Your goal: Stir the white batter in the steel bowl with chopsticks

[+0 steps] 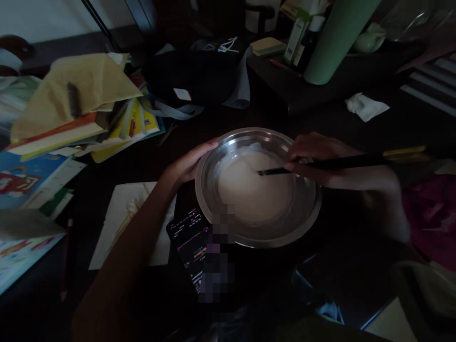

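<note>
A wide steel bowl [204, 199] of pale, milky liquid [245, 190] sits on the dark table in front of me. My left hand [194, 160] grips its left rim, with fingertips at the upper left edge and the other fingers partly hidden behind the bowl. Over the right rim, my right hand [313, 154] is closed around dark chopsticks [272, 171] with gold-coloured upper ends. Their tips reach the liquid near the middle of the bowl. By my left forearm lies a white sheet [162, 247] bearing thin pale sticks [126, 216]. A lit phone [190, 251] rests against or beside the bowl's lower left.
Books and papers [131, 123] are piled at the left, with a pencil [67, 261] nearby. A black bag [199, 76] lies behind the bowl. At the back right stand a green cylinder [335, 47] and a bottle; a crumpled tissue [366, 107] lies closer.
</note>
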Available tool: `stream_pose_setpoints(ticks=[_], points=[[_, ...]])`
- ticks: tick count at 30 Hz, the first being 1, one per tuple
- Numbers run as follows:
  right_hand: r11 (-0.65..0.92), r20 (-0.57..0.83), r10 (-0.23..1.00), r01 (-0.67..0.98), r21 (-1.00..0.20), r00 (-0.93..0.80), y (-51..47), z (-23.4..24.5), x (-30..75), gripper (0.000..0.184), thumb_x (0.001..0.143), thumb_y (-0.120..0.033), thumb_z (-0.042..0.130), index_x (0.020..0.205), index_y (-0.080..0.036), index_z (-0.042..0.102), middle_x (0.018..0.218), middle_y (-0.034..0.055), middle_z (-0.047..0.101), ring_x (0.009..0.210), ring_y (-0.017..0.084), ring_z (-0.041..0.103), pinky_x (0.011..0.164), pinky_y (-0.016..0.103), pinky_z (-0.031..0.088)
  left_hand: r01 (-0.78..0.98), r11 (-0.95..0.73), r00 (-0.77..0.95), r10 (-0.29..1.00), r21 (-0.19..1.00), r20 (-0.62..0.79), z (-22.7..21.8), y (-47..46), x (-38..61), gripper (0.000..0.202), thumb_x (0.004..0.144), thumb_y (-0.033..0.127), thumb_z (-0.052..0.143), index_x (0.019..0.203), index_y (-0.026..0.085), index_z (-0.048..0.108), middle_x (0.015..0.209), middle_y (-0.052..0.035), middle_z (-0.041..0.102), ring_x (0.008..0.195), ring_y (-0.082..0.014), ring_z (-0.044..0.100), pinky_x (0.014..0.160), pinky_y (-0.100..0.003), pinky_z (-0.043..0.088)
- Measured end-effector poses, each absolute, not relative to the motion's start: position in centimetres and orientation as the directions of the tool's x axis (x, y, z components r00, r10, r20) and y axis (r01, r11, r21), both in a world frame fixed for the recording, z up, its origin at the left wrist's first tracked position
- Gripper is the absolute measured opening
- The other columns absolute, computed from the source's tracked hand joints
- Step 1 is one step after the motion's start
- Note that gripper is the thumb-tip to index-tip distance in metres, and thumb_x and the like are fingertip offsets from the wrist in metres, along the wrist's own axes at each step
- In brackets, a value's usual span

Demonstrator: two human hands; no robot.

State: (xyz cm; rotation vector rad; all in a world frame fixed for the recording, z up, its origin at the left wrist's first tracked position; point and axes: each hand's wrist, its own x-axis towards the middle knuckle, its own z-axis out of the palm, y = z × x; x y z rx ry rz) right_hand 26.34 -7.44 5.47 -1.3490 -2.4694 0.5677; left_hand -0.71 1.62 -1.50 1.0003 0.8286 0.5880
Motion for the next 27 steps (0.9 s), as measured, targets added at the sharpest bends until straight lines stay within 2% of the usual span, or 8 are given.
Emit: stream_pose_setpoints(ticks=[3,6,10,15,17,19,23,27], points=[[0.538,-0.034,0.725,0.597,-0.595,-0.688,-7.4,5.8,26.5,0.017,0.085,-0.033,0.049,0.081,-0.021,0.059,0.079,0.0017,0.059,0.077,0.014,0.053,0.071,0.031,0.041,-0.086,0.434,0.576,0.756,0.897,-0.311,-1.5,1.6,-0.7,0.025,0.081,0.027,0.052,0.099,0.018,0.066,0.063,0.0036,0.065,0.056,-0.0064,0.060,0.062,-0.015,0.050],[0.530,-0.067,0.629,0.490,-0.692,-0.774,-7.3,4.9,25.1,0.017,0.086,-0.033,0.049,0.088,-0.020,0.060,0.084,0.0017,0.059,0.081,0.013,0.054,0.071,0.028,0.042,-0.089,0.437,0.577,0.755,0.895,-0.311,-1.5,1.7,-0.6,0.027,0.082,0.025,0.048,0.103,0.019,0.065,0.062,0.0040,0.065,0.057,-0.0071,0.061,0.064,-0.016,0.051],[0.518,-0.006,0.764,0.620,-0.589,-0.645,-7.3,3.3,23.6,0.026,0.085,-0.041,0.048,0.100,-0.023,0.060,0.097,0.0046,0.059,0.096,0.019,0.053,0.083,0.036,0.040,-0.082,0.439,0.578,0.752,0.895,-0.316,-1.6,1.8,-0.6,0.028,0.083,0.024,0.048,0.104,0.019,0.065,0.058,0.0045,0.064,0.054,-0.0068,0.060,0.065,-0.017,0.051],[0.459,0.096,0.879,0.775,-0.435,-0.467,-7.3,4.4,26.1,0.022,0.085,-0.042,0.048,0.093,-0.027,0.061,0.091,0.0031,0.060,0.088,0.020,0.052,0.081,0.039,0.037,-0.090,0.441,0.605,0.737,0.893,-0.303,-1.6,1.8,-0.8,0.026,0.081,0.027,0.052,0.102,0.017,0.066,0.063,0.0030,0.066,0.056,-0.0072,0.060,0.062,-0.016,0.051],[0.471,0.056,0.861,0.753,-0.459,-0.505,-7.3,5.2,27.1,0.019,0.084,-0.040,0.050,0.088,-0.025,0.061,0.088,0.0028,0.060,0.085,0.019,0.052,0.078,0.037,0.037,-0.095,0.439,0.612,0.733,0.893,-0.295,-1.6,1.8,-0.8,0.025,0.082,0.026,0.051,0.100,0.017,0.066,0.063,0.0029,0.066,0.056,-0.0073,0.060,0.061,-0.016,0.051],[0.521,-0.006,0.779,0.654,-0.548,-0.627,-7.2,5.7,27.2,0.017,0.085,-0.036,0.050,0.086,-0.023,0.061,0.086,0.0022,0.060,0.082,0.016,0.052,0.076,0.033,0.039,-0.095,0.434,0.603,0.741,0.896,-0.295,-1.6,1.8,-0.7,0.023,0.082,0.025,0.050,0.096,0.017,0.067,0.063,0.0033,0.066,0.056,-0.0068,0.060,0.061,-0.016,0.050],[0.562,-0.049,0.628,0.495,-0.663,-0.777,-7.3,4.8,24.9,0.020,0.086,-0.034,0.048,0.095,-0.021,0.061,0.090,0.0021,0.060,0.089,0.014,0.053,0.078,0.029,0.041,-0.079,0.429,0.584,0.752,0.900,-0.307,-1.7,1.9,-0.7,0.024,0.082,0.025,0.049,0.098,0.019,0.066,0.066,0.0039,0.066,0.056,-0.0064,0.060,0.064,-0.016,0.050],[0.561,0.029,0.754,0.620,-0.548,-0.657,-7.5,3.4,23.7,0.026,0.087,-0.039,0.046,0.102,-0.023,0.060,0.099,0.0042,0.059,0.099,0.018,0.051,0.087,0.037,0.038,-0.069,0.443,0.566,0.755,0.894,-0.331,-1.8,1.9,-0.7,0.025,0.082,0.025,0.048,0.099,0.019,0.065,0.064,0.0038,0.065,0.057,-0.0070,0.060,0.065,-0.016,0.050]])
